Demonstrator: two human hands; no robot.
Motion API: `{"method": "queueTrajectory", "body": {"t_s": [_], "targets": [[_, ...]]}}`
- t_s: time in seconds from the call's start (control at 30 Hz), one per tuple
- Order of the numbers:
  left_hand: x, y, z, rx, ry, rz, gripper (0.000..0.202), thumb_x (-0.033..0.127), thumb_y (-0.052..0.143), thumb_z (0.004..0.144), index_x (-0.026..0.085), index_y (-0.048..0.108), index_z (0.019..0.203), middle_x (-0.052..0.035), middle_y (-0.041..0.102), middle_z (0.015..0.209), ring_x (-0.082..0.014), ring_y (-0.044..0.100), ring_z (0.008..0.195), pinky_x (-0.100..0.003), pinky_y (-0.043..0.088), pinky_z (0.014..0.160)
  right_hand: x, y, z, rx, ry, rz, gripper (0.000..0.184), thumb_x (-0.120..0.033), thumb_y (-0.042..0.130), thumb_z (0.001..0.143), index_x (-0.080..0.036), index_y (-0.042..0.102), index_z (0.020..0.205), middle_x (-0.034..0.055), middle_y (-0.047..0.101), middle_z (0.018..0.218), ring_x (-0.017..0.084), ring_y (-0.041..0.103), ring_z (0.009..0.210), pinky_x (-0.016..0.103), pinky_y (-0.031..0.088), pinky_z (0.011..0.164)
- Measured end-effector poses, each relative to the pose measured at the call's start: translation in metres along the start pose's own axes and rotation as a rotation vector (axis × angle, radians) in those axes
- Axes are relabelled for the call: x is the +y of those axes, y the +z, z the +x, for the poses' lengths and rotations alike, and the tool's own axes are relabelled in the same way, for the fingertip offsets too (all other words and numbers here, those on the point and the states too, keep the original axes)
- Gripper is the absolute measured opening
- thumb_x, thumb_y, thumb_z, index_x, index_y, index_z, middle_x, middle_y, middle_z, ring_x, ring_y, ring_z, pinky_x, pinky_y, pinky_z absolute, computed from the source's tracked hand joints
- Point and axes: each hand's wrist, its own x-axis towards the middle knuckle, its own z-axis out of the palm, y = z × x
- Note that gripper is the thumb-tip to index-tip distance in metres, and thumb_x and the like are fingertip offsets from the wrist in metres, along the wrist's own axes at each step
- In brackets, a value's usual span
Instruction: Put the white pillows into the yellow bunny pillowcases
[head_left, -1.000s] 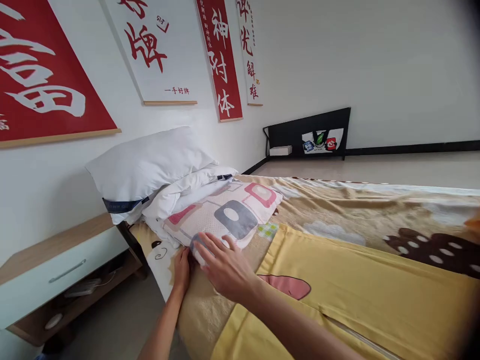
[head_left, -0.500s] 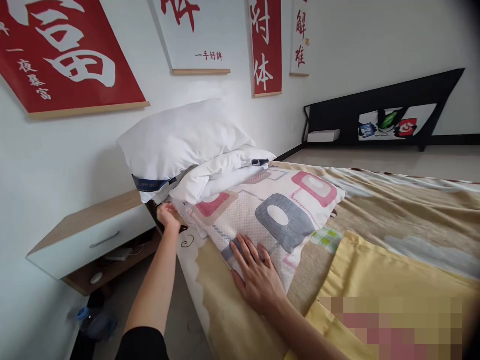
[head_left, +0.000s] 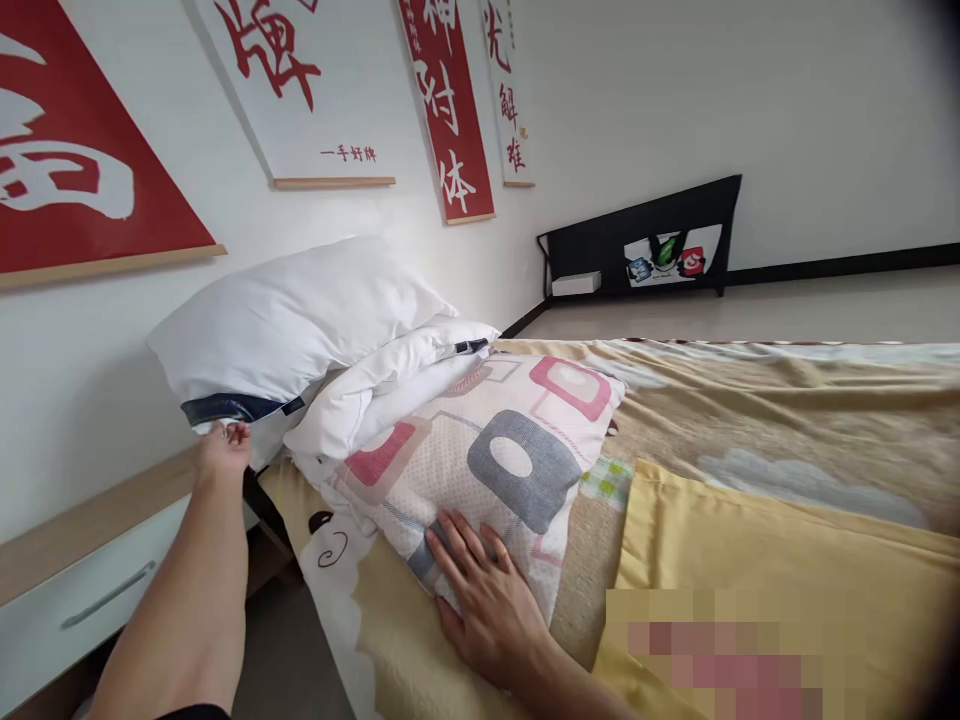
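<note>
My left hand (head_left: 223, 447) is at the lower left corner of a plump white pillow (head_left: 300, 310), its fingers curled on the edge just below the navy band (head_left: 229, 409). This pillow leans against the wall at the head of the bed. My right hand (head_left: 491, 595) lies flat, fingers stretched out, on the near end of a patterned pillowcase (head_left: 442, 480) with pink and grey rounded squares. Bunched white fabric (head_left: 375, 390) shows at the far end of the pillowcase, below the upright pillow.
A bedside cabinet (head_left: 105, 600) with a handled drawer stands left of the bed. Shiny yellow cloth (head_left: 697, 520) lies at the right on the cloud-patterned bedsheet (head_left: 397, 630). Scrolls (head_left: 330, 100) hang above. A black low stand (head_left: 637, 240) is by the far wall.
My left hand has moved up and left from beside the pillowcase to the white pillow's corner. My right hand stays flat on the pillowcase. The view has swung to the right.
</note>
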Motion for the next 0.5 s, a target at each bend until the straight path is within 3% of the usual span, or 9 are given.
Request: {"method": "queueTrajectory", "body": {"t_s": [0.07, 0.13, 0.23, 0.3, 0.4, 0.47, 0.5], "targets": [[0.029, 0.032, -0.022, -0.115, 0.091, 0.058, 0.004, 0.02, 0.045, 0.095, 0.015, 0.046, 0.095, -0.0003, 0.049, 0.095, -0.0118, 0.047, 0.085, -0.037, 0.041, 0.089, 0.001, -0.001, 0.0, -0.021, 0.008, 0.043, 0.066, -0.043, 0.034, 0.097, -0.025, 0.009, 0.155, 0.0014, 0.001, 0.16, 0.019, 0.006, 0.148, 0.044, 0.013, 0.118], [0.062, 0.07, -0.053, -0.34, 0.203, 0.115, 0.006, 0.014, 0.038, 0.097, 0.015, 0.041, 0.092, 0.0024, 0.049, 0.093, -0.0082, 0.045, 0.086, -0.041, 0.035, 0.097, 0.0, -0.002, 0.0, -0.044, 0.015, 0.083, 0.066, -0.043, 0.035, 0.096, -0.024, 0.01, 0.155, 0.002, 0.001, 0.16, 0.019, 0.004, 0.148, 0.044, 0.011, 0.119], [0.093, 0.124, -0.122, -0.855, 0.35, 0.246, 0.02, 0.028, 0.039, 0.098, 0.012, 0.047, 0.089, 0.0008, 0.055, 0.086, -0.0086, 0.048, 0.082, -0.037, 0.039, 0.094, -0.004, -0.007, 0.003, -0.078, 0.053, 0.137, 0.066, -0.042, 0.037, 0.095, -0.023, 0.015, 0.154, 0.0032, 0.004, 0.16, 0.019, 0.005, 0.148, 0.046, 0.008, 0.12], [0.089, 0.145, -0.185, -1.174, 0.428, 0.388, 0.024, 0.032, 0.052, 0.09, 0.011, 0.053, 0.079, 0.0001, 0.057, 0.075, -0.0097, 0.049, 0.076, -0.031, 0.041, 0.087, -0.009, -0.015, 0.007, -0.102, 0.08, 0.171, 0.069, -0.045, 0.043, 0.092, -0.023, 0.019, 0.153, 0.0044, 0.009, 0.16, 0.021, 0.009, 0.147, 0.047, 0.01, 0.119], [0.055, 0.139, -0.298, -1.655, 0.48, 0.71, 0.019, 0.018, 0.068, 0.067, 0.016, 0.054, 0.054, 0.0032, 0.05, 0.047, -0.0097, 0.04, 0.05, -0.026, 0.04, 0.06, -0.01, -0.038, 0.012, -0.045, 0.102, 0.136, 0.069, -0.056, 0.058, 0.082, -0.027, 0.043, 0.143, 0.0038, 0.039, 0.151, 0.025, 0.035, 0.138, 0.044, 0.031, 0.112], [0.028, 0.112, -0.368, -1.891, 0.524, 0.87, 0.021, 0.008, 0.065, 0.057, 0.019, 0.052, 0.046, 0.0037, 0.044, 0.039, -0.01, 0.034, 0.041, -0.027, 0.035, 0.05, -0.001, -0.064, 0.003, 0.085, 0.156, 0.045, 0.057, -0.056, 0.062, 0.081, -0.026, 0.057, 0.129, 0.0044, 0.055, 0.135, 0.026, 0.051, 0.123, 0.042, 0.044, 0.101], [0.016, 0.095, -0.397, -1.953, 0.558, 0.915, 0.018, 0.007, 0.062, 0.057, 0.021, 0.054, 0.049, 0.0027, 0.047, 0.041, -0.0115, 0.036, 0.041, -0.028, 0.036, 0.05, 0.009, -0.079, -0.008, 0.175, 0.202, -0.013, 0.049, -0.053, 0.061, 0.083, -0.025, 0.06, 0.123, 0.0051, 0.058, 0.129, 0.025, 0.054, 0.117, 0.041, 0.047, 0.096]]}}
